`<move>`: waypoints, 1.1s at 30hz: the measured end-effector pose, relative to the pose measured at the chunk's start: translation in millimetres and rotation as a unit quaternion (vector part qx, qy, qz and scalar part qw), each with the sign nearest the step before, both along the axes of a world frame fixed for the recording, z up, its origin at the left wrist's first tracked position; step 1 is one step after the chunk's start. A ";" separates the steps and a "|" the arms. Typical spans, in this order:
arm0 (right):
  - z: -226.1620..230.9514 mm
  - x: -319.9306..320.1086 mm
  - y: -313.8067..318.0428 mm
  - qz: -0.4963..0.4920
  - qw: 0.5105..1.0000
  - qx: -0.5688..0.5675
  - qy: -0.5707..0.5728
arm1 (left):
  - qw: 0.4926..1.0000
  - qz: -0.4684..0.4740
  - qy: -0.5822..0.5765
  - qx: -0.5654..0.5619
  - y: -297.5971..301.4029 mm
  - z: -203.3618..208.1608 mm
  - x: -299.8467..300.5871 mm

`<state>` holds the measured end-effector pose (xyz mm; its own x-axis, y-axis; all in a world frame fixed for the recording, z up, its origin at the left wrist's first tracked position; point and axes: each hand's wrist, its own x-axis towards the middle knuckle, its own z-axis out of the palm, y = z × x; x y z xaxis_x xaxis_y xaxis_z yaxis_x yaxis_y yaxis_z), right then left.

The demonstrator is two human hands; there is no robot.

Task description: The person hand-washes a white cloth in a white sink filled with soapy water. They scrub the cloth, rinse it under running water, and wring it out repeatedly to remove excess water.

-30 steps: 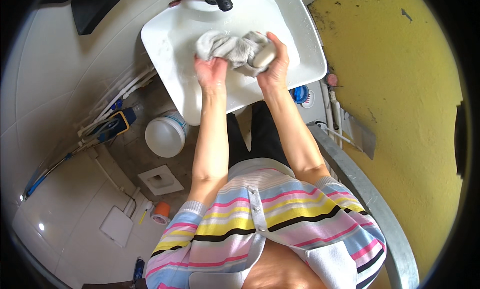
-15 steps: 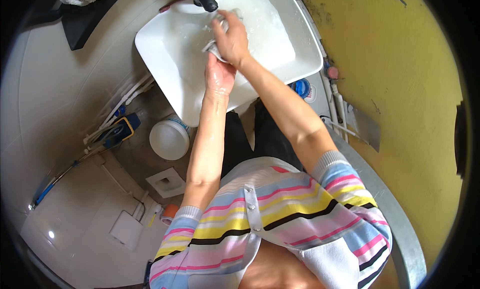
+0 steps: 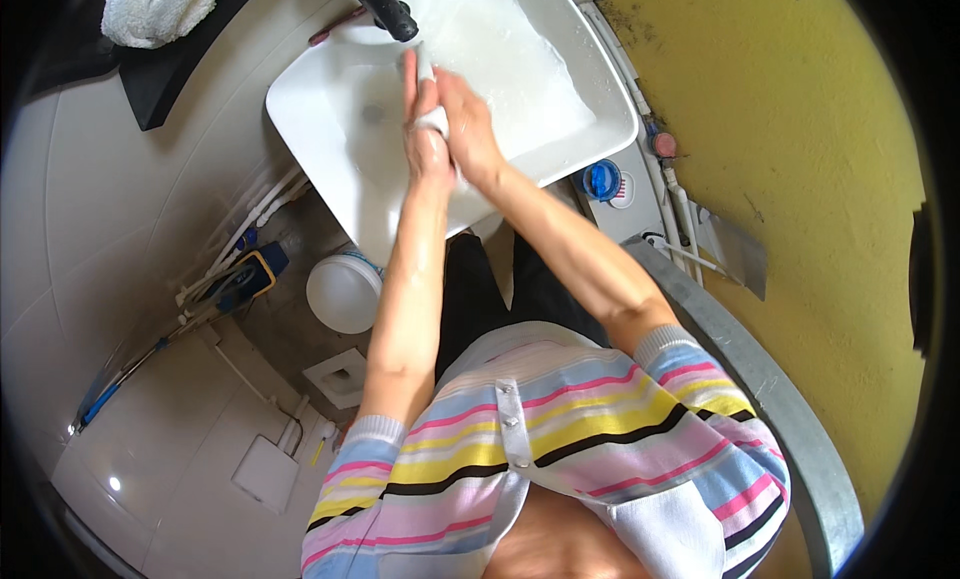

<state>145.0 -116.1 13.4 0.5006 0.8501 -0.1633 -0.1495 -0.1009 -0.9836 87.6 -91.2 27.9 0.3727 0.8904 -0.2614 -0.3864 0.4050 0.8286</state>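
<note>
Two bare hands, the left hand [image 3: 427, 157] and the right hand [image 3: 472, 129], are closing together on a pale cloth [image 3: 432, 121], gripping it between their palms. The cloth is looking bunched and greyish white, showing as a small fold near the left thumb and a narrow strip between the fingertips. It is hanging over the white basin [image 3: 300, 109], just below the black tap [image 3: 385, 7].

A second ago it was stretching loosely between two separated hands; now it is lying pressed between them, and the fingers are pointing up toward the spout. A white towel [image 3: 160, 9] at the upper left is coming into view, having been outside the picture then.

The hands themselves are covering most of the cloth, so its full shape is staying hidden, and the tap is jutting in close above the fingertips. Below the basin a white bucket [image 3: 343, 294] is standing on the floor. To the right, a blue tub [image 3: 602, 181] is sitting near white pipes [image 3: 675, 219] along a yellow wall [image 3: 800, 129].
</note>
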 end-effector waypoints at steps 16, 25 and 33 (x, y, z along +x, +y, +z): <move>45.3 -12.3 -33.8 0.098 0.981 0.090 0.141 | 0.969 0.139 -0.090 -0.181 11.2 9.6 -3.3; 36.2 49.8 -24.3 -0.009 0.960 -0.063 0.273 | 0.948 0.094 -0.250 -0.171 28.4 8.9 -29.8; 25.6 31.8 -19.7 0.121 0.968 -0.152 -0.158 | 0.973 0.095 -0.125 -0.171 25.4 35.0 -39.5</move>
